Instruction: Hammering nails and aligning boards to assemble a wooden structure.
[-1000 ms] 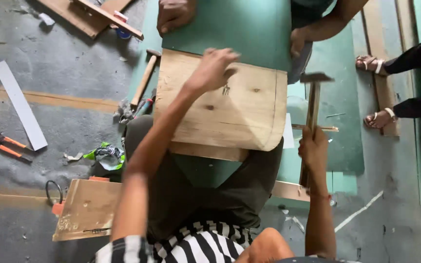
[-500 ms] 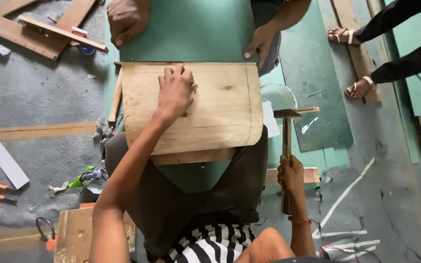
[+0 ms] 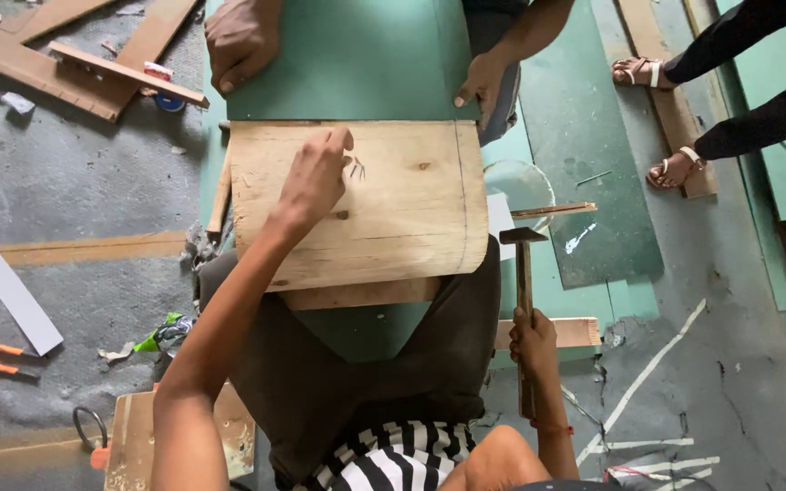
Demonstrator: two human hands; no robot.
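Plywood board (image 3: 384, 205) rests on green sheet (image 3: 347, 55) over littered grey floor (image 3: 75, 191).

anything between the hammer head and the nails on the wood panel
Nothing visible. The right hand holds the hammer off the right edge of the wood panel; the left hand pinches the nails, with bare panel between hammer and nails.

Scene's lit evenly by soft daylight, shadows kept faint, no glare seen; everything's rendered sharp, edges slightly stretched by the wide lens.
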